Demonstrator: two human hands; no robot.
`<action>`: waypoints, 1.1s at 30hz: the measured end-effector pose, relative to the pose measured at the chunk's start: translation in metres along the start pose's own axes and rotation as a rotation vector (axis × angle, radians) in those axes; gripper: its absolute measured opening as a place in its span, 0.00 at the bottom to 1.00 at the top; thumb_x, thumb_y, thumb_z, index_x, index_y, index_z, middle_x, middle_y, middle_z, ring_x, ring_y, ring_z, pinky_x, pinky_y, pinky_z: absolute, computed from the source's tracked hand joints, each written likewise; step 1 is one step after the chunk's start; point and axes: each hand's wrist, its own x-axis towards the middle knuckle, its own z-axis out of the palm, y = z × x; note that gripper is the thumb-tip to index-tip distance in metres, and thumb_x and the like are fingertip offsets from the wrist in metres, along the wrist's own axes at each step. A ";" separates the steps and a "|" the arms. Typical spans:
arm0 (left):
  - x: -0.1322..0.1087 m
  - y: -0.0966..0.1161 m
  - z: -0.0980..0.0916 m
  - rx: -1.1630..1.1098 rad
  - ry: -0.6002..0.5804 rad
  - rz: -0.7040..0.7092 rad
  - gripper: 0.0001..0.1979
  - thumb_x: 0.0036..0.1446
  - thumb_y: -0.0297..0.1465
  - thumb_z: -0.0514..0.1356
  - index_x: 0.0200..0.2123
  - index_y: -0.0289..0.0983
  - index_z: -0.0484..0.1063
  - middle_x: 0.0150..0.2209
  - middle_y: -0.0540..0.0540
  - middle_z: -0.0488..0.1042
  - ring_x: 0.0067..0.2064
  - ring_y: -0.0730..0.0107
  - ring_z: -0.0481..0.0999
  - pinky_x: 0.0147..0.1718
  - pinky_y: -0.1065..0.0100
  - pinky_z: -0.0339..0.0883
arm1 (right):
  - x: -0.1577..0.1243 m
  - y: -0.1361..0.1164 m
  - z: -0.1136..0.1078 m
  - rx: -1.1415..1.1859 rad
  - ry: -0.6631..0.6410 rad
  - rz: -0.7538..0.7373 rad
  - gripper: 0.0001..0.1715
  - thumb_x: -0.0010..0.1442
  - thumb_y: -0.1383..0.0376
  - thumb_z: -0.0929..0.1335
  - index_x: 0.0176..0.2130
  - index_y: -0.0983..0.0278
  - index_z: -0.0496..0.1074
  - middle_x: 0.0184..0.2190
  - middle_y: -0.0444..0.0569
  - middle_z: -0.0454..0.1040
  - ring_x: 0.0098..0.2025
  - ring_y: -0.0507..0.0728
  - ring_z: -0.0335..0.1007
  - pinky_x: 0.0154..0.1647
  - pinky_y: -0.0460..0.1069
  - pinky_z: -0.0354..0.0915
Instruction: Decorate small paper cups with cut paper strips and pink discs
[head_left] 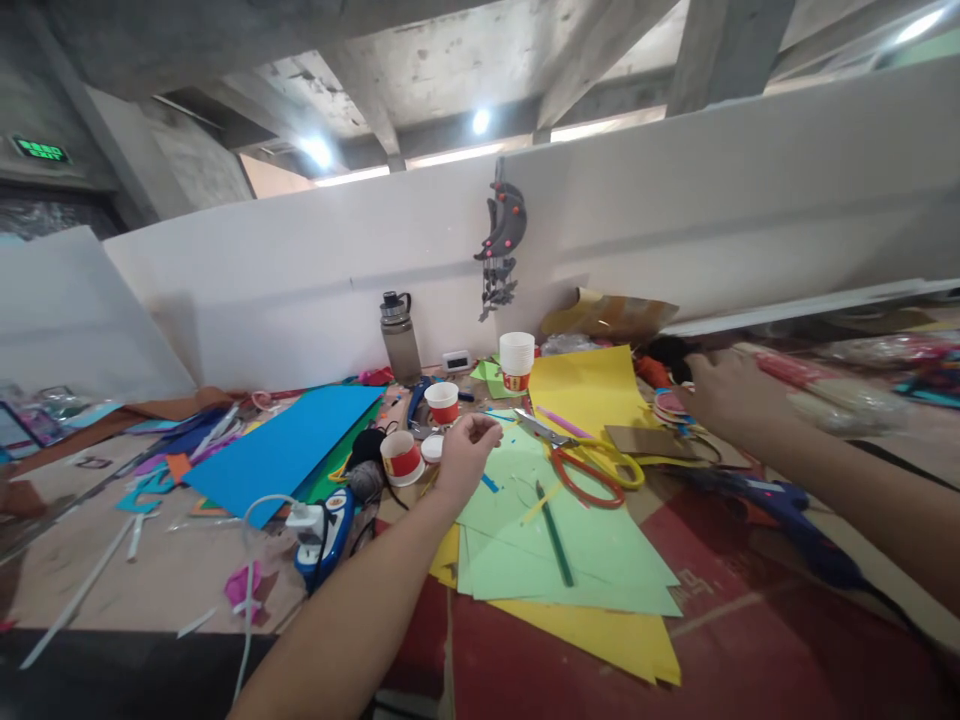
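My left hand (pixel 469 450) is over the left edge of the light green sheets (pixel 577 550), its fingers pressed together; what they hold, if anything, is too small to make out. Just behind it stands a red and white paper cup (pixel 442 402), and another cup (pixel 402 458) sits to its left. My right hand (pixel 724 390) reaches to the back right, blurred, near dark yarn (pixel 670 355) and a stack of colourful discs (pixel 671 408); its grip cannot be made out. Scissors with orange handles (pixel 589 478) and yellow-handled ones (pixel 615 460) lie between my hands, beside a green pencil (pixel 555 535).
A blue glue gun (pixel 795 515) lies under my right forearm. To the left are a blue sheet (pixel 289 440) and a power strip (pixel 326 540) with a white cable. A bottle (pixel 401 345) and stacked cups (pixel 517 355) stand by the white partition (pixel 315 290).
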 end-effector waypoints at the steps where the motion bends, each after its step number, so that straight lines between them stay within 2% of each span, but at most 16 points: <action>1: 0.000 0.000 0.000 -0.005 0.009 0.001 0.09 0.49 0.36 0.63 0.30 0.35 0.70 0.26 0.48 0.73 0.29 0.72 0.71 0.30 0.69 0.63 | -0.005 -0.015 0.003 -0.052 0.038 -0.021 0.08 0.54 0.64 0.67 0.38 0.62 0.68 0.47 0.64 0.68 0.59 0.78 0.54 0.57 0.72 0.46; 3: 0.001 -0.001 -0.001 -0.007 0.031 0.007 0.10 0.49 0.35 0.63 0.30 0.35 0.70 0.27 0.48 0.73 0.29 0.72 0.72 0.30 0.69 0.63 | -0.022 -0.050 0.012 -0.205 0.009 -0.166 0.14 0.58 0.62 0.64 0.44 0.64 0.69 0.51 0.63 0.67 0.57 0.72 0.59 0.59 0.66 0.53; 6: 0.004 -0.005 -0.003 -0.020 0.054 0.006 0.10 0.50 0.36 0.63 0.31 0.36 0.69 0.27 0.48 0.73 0.29 0.72 0.72 0.29 0.70 0.62 | -0.060 -0.103 0.031 -0.185 -0.269 -0.284 0.20 0.63 0.58 0.61 0.51 0.63 0.69 0.51 0.57 0.72 0.52 0.66 0.68 0.53 0.61 0.63; 8: 0.007 -0.009 -0.004 -0.048 0.054 -0.001 0.11 0.52 0.39 0.62 0.32 0.36 0.69 0.27 0.48 0.73 0.28 0.73 0.71 0.27 0.71 0.60 | -0.087 -0.126 0.042 -0.172 -0.424 -0.367 0.23 0.63 0.56 0.61 0.54 0.62 0.68 0.55 0.55 0.69 0.56 0.66 0.64 0.56 0.61 0.61; 10: 0.008 -0.013 -0.005 -0.078 0.056 -0.018 0.13 0.53 0.41 0.60 0.32 0.36 0.69 0.26 0.48 0.73 0.25 0.75 0.69 0.24 0.72 0.57 | -0.108 -0.136 0.052 -0.151 -0.475 -0.382 0.25 0.63 0.57 0.63 0.57 0.62 0.67 0.58 0.56 0.67 0.58 0.66 0.63 0.57 0.61 0.60; 14: 0.010 -0.017 -0.006 -0.096 0.077 -0.049 0.14 0.53 0.43 0.59 0.31 0.36 0.69 0.23 0.50 0.71 0.22 0.77 0.64 0.21 0.73 0.54 | -0.118 -0.130 0.065 -0.140 -0.415 -0.438 0.20 0.62 0.66 0.63 0.53 0.63 0.70 0.52 0.57 0.71 0.54 0.64 0.66 0.55 0.60 0.62; 18: 0.012 -0.013 -0.009 -0.053 0.083 -0.013 0.14 0.52 0.42 0.60 0.30 0.37 0.69 0.23 0.51 0.70 0.22 0.77 0.64 0.22 0.72 0.56 | -0.104 -0.122 0.079 -0.360 -0.328 -0.528 0.23 0.58 0.77 0.60 0.49 0.65 0.72 0.47 0.58 0.72 0.49 0.62 0.66 0.49 0.57 0.64; 21: 0.016 -0.011 -0.014 -0.011 0.080 0.022 0.12 0.53 0.41 0.59 0.30 0.36 0.69 0.24 0.50 0.70 0.23 0.76 0.65 0.23 0.72 0.57 | -0.096 -0.121 0.092 -0.507 -0.346 -0.577 0.17 0.58 0.77 0.61 0.42 0.67 0.74 0.42 0.58 0.73 0.46 0.62 0.66 0.45 0.55 0.64; 24: 0.018 -0.015 -0.018 0.053 0.070 0.043 0.11 0.53 0.39 0.59 0.28 0.36 0.69 0.24 0.49 0.71 0.24 0.75 0.66 0.23 0.72 0.57 | -0.091 -0.119 0.101 -0.537 -0.347 -0.573 0.12 0.60 0.74 0.61 0.35 0.67 0.73 0.38 0.57 0.73 0.41 0.61 0.66 0.42 0.53 0.62; 26: 0.019 -0.019 -0.020 0.078 0.072 0.026 0.11 0.52 0.39 0.60 0.28 0.36 0.70 0.24 0.48 0.72 0.24 0.75 0.67 0.23 0.72 0.57 | -0.087 -0.118 0.102 -0.478 -0.326 -0.522 0.13 0.61 0.73 0.60 0.32 0.66 0.72 0.36 0.56 0.73 0.40 0.60 0.66 0.41 0.52 0.61; 28: 0.019 -0.022 -0.020 0.079 0.079 0.001 0.11 0.52 0.39 0.60 0.28 0.37 0.71 0.25 0.48 0.73 0.24 0.74 0.68 0.22 0.72 0.57 | -0.084 -0.120 0.096 -0.344 -0.281 -0.412 0.14 0.62 0.70 0.59 0.30 0.65 0.71 0.33 0.54 0.72 0.38 0.59 0.66 0.39 0.51 0.60; 31: 0.019 -0.022 -0.019 0.087 0.071 0.018 0.12 0.51 0.40 0.60 0.26 0.37 0.70 0.24 0.48 0.73 0.24 0.74 0.68 0.22 0.72 0.57 | -0.082 -0.127 0.080 -0.115 -0.184 -0.243 0.12 0.63 0.66 0.60 0.31 0.63 0.69 0.28 0.50 0.72 0.33 0.57 0.65 0.34 0.50 0.59; 33: 0.018 -0.021 -0.018 0.104 0.050 0.040 0.12 0.52 0.40 0.60 0.27 0.37 0.70 0.25 0.48 0.73 0.24 0.74 0.68 0.21 0.72 0.57 | -0.089 -0.138 0.066 0.061 -0.168 -0.177 0.10 0.62 0.63 0.61 0.33 0.62 0.69 0.27 0.47 0.71 0.29 0.55 0.65 0.31 0.48 0.59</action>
